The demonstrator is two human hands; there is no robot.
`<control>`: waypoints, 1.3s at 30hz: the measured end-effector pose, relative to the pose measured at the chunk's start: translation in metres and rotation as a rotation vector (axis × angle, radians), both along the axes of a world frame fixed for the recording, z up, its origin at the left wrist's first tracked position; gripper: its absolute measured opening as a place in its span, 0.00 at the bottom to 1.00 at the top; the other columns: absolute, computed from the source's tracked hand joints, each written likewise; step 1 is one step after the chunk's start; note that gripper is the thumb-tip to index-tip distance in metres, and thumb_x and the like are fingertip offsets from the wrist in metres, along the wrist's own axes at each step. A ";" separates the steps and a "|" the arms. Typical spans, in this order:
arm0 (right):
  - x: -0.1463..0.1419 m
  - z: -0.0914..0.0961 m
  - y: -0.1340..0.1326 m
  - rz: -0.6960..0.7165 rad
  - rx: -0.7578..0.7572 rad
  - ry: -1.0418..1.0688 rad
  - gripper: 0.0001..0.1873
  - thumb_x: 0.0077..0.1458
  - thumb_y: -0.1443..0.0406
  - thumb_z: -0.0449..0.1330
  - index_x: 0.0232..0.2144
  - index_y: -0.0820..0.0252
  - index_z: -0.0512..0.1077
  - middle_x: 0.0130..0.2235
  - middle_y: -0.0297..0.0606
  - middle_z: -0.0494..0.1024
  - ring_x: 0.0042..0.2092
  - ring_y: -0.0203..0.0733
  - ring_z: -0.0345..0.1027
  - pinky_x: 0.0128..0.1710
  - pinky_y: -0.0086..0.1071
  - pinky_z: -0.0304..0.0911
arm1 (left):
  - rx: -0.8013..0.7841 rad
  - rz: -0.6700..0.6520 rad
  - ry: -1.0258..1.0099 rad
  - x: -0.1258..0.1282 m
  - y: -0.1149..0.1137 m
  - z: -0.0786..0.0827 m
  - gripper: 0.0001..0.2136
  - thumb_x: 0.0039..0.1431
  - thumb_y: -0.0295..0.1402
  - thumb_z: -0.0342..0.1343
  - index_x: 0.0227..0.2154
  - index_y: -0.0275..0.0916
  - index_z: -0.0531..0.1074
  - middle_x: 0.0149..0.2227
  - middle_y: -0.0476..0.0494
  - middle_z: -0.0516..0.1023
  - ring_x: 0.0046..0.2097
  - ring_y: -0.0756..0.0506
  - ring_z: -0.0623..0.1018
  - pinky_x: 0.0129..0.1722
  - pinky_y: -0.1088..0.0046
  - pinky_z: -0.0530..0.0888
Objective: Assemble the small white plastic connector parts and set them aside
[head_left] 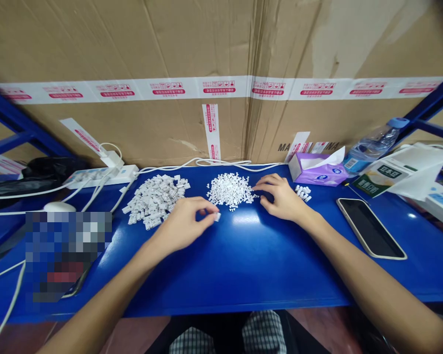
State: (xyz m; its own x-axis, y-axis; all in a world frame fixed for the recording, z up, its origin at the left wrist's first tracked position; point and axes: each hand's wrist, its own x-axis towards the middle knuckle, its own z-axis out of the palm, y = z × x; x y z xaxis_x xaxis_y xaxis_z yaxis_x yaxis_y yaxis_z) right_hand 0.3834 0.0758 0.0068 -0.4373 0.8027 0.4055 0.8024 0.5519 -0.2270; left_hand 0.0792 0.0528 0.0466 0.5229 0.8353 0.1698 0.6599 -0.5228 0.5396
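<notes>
My left hand pinches a small white plastic piece between thumb and fingertips, just above the blue table. Beside that hand, on the left, lies a heap of larger white plastic pieces. In the middle is a pile of much smaller white plastic bits. My right hand is at this pile's right edge, fingers bent and apart, the fingertips close to the outermost bits; I see nothing held in it. A few white pieces lie in a small group just right of that hand, partly hidden by it.
A white power strip with cables stands back left; a pixelated, blurred-out area covers something in front. At right are a purple tissue pack, a plastic bottle, a green-white box and a phone. Cardboard walls the back.
</notes>
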 end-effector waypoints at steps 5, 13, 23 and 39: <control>0.004 0.001 -0.003 -0.006 -0.065 -0.065 0.20 0.55 0.70 0.57 0.48 0.59 0.79 0.48 0.46 0.79 0.51 0.56 0.66 0.48 0.50 0.60 | -0.126 -0.079 -0.135 0.039 -0.001 -0.021 0.05 0.62 0.31 0.60 0.35 0.42 0.82 0.35 0.48 0.84 0.35 0.46 0.79 0.38 0.68 0.74; 0.008 -0.004 0.001 -0.015 -0.077 -0.128 0.14 0.64 0.67 0.56 0.44 0.57 0.80 0.43 0.43 0.81 0.46 0.51 0.69 0.44 0.45 0.58 | -0.096 -0.103 -0.144 0.025 0.012 -0.033 0.12 0.58 0.34 0.63 0.45 0.42 0.79 0.41 0.45 0.77 0.31 0.49 0.73 0.34 0.70 0.71; 0.002 -0.002 0.000 0.029 -0.128 -0.126 0.14 0.65 0.69 0.56 0.46 0.54 0.80 0.38 0.39 0.80 0.42 0.46 0.72 0.42 0.41 0.59 | -0.054 -0.119 -0.065 0.023 0.008 -0.041 0.12 0.64 0.33 0.57 0.48 0.44 0.77 0.44 0.45 0.73 0.32 0.49 0.73 0.36 0.69 0.74; -0.022 0.011 -0.020 0.084 -0.120 0.205 0.10 0.61 0.70 0.58 0.35 0.58 0.80 0.33 0.38 0.81 0.35 0.42 0.74 0.37 0.36 0.68 | -0.066 -0.061 -0.105 0.031 -0.004 -0.042 0.06 0.60 0.31 0.59 0.39 0.43 0.80 0.42 0.46 0.75 0.36 0.45 0.76 0.40 0.64 0.75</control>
State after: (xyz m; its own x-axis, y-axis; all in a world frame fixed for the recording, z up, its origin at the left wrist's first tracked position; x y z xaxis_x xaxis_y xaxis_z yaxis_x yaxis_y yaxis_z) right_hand 0.3615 0.0553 0.0175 -0.4226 0.8151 0.3963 0.6854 0.5735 -0.4487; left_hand 0.1104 0.0491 0.0043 0.5550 0.8139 0.1721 0.5661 -0.5211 0.6387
